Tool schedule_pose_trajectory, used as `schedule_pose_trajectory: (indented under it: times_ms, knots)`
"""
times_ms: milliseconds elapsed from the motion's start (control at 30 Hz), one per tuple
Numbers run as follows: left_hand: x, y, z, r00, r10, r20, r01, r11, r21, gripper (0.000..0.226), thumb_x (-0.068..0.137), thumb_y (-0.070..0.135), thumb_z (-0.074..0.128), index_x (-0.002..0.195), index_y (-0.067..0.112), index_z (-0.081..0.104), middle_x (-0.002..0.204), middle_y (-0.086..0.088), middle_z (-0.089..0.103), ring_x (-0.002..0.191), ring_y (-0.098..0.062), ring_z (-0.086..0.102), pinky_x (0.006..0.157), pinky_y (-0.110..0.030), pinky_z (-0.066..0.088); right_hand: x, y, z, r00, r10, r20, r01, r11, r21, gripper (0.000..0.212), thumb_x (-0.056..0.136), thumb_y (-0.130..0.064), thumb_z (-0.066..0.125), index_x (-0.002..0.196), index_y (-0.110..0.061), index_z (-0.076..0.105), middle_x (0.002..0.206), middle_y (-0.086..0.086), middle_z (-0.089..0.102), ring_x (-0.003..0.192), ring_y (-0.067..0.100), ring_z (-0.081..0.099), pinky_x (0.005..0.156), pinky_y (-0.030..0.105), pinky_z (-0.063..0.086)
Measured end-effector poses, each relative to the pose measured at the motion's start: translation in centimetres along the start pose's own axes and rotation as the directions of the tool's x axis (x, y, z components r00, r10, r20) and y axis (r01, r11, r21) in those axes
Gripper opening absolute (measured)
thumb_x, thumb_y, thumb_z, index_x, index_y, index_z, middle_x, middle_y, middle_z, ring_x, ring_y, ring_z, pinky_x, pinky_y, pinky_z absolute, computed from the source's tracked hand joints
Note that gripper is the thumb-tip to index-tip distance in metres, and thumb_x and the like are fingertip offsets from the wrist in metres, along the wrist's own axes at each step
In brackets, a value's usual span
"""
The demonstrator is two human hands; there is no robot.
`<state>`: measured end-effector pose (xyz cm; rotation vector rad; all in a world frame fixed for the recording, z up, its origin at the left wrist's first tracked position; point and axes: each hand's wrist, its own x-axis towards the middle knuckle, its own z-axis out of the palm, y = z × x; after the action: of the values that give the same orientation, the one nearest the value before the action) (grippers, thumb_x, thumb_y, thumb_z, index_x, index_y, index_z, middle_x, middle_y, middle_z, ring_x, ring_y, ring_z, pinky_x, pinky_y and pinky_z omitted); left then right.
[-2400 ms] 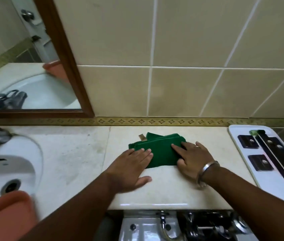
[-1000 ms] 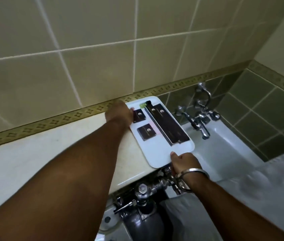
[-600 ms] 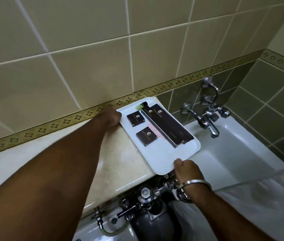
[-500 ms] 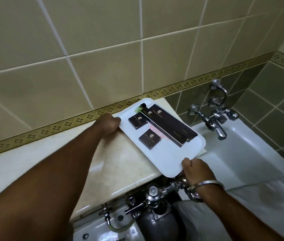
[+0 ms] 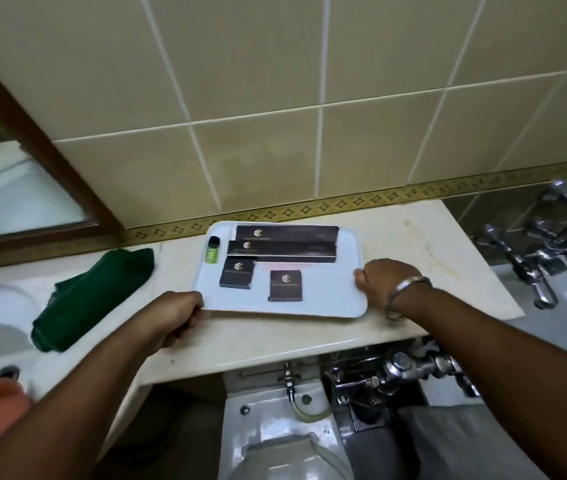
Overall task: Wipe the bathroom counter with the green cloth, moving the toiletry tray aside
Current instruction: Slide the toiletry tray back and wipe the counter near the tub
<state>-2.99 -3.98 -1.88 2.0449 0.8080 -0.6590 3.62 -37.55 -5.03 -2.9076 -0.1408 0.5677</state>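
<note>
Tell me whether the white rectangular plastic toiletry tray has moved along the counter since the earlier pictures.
Yes. The white rectangular plastic toiletry tray has moved left, from the counter's bathtub end by the chrome tap toward the middle.

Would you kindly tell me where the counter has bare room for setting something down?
The widest bare patch lies right of the white tray, toward the bath taps. A narrower strip separates the tray from the green cloth. The tray itself is crowded with dark boxes.

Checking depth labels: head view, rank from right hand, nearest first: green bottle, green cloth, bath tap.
1. Bath tap, to the right of the right hand, beyond the counter end.
2. Green bottle, at the tray's far left corner.
3. Green cloth, left, by the sink.
</note>
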Motion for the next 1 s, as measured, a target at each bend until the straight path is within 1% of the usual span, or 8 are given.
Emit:
schedule_pose_trajectory:
  times_ms: [233,600,700,767,833,900,933,1000]
  knots:
    - [2.0,-3.3,-2.5,0.976,-0.199,0.084,0.199,0.980,0.014,0.036,0.095,0.025,0.041,0.060,0.018,0.048,0.045,0.008,0.040,0.031,-0.007,0.035,0.037,-0.014,0.017,3.9,-6.6,0.5,0.997,-0.061,-0.043,0.046,0.958,-0.282,0.047,0.101,-0.032,0.024,0.119,-0.012,0.062,0.125,0.008,0.063,0.114,0.027,0.057,0.094,0.038,0.044]
    - [5.6,-3.3,-2.7,0.944,-0.261,0.201,0.285,0.953,-0.103,0.032,0.096,0.014,0.039,0.067,0.016,0.053,0.042,0.009,0.045,0.029,-0.001,0.044,0.028,-0.011,0.014,7.6,-9.1,1.3,0.999,-0.036,-0.012,0.021,0.802,-0.597,0.034,0.095,-0.026,0.038,0.116,-0.020,0.064,0.112,-0.002,0.068,0.104,0.022,0.063,0.084,0.036,0.049]
    - [5.4,-3.6,-3.7,0.979,-0.141,0.150,0.154,0.985,-0.080,0.036,0.098,0.035,0.051,0.070,0.015,0.060,0.053,0.005,0.055,0.037,-0.006,0.049,0.031,-0.015,0.021,6.6,-10.3,0.0,0.998,0.062,0.031,-0.027,0.763,-0.646,0.035,0.089,-0.024,0.045,0.120,-0.018,0.059,0.110,-0.001,0.067,0.101,0.023,0.062,0.086,0.036,0.048]
    - [5.4,-4.9,-5.8,1.000,-0.005,-0.031,0.005,1.000,-0.008,0.040,0.092,0.042,0.060,0.072,0.009,0.066,0.063,-0.004,0.066,0.042,-0.014,0.055,0.037,-0.019,0.036,6.0,-13.6,-1.6,0.998,-0.010,-0.061,-0.032,0.762,-0.646,0.036,0.085,-0.023,0.047,0.119,-0.019,0.055,0.108,0.000,0.067,0.101,0.025,0.063,0.085,0.037,0.046]
    - [5.6,-6.4,-8.9,0.955,0.094,-0.281,-0.043,0.982,0.183,0.042,0.087,0.052,0.062,0.082,0.011,0.070,0.079,-0.007,0.071,0.062,-0.019,0.064,0.055,-0.028,0.048,5.9,-18.1,-2.9,0.968,-0.189,-0.162,0.075,0.841,-0.535,0.030,0.086,-0.028,0.047,0.109,-0.017,0.063,0.107,0.004,0.069,0.099,0.028,0.064,0.079,0.035,0.045]
    - [5.7,-8.5,-12.6,0.843,0.134,-0.520,0.063,0.937,0.342,0.050,0.083,0.060,0.061,0.106,0.016,0.065,0.101,-0.007,0.068,0.088,-0.026,0.064,0.073,-0.036,0.052,6.4,-24.0,-3.0,0.931,-0.320,-0.178,0.273,0.930,-0.244,0.030,0.087,-0.035,0.048,0.098,-0.014,0.066,0.105,0.012,0.069,0.096,0.032,0.064,0.074,0.033,0.045]
    - [5.9,-9.5,-13.9,0.800,0.106,-0.590,0.140,0.924,0.355,0.059,0.080,0.064,0.062,0.115,0.017,0.060,0.110,-0.011,0.065,0.098,-0.031,0.063,0.078,-0.038,0.051,6.5,-27.1,-2.8,0.926,-0.347,-0.151,0.341,0.938,-0.064,0.030,0.087,-0.036,0.052,0.095,-0.012,0.068,0.103,0.014,0.070,0.093,0.032,0.063,0.074,0.033,0.046]
    - [6.2,-11.6,-16.0,0.812,-0.047,-0.582,0.245,0.932,0.268,0.074,0.076,0.068,0.064,0.122,0.010,0.054,0.117,-0.016,0.061,0.104,-0.035,0.060,0.080,-0.038,0.050,6.8,-33.0,-1.4,0.933,-0.357,-0.047,0.358,0.909,0.215,0.032,0.086,-0.038,0.060,0.093,-0.009,0.069,0.098,0.012,0.070,0.086,0.031,0.061,0.073,0.031,0.047]
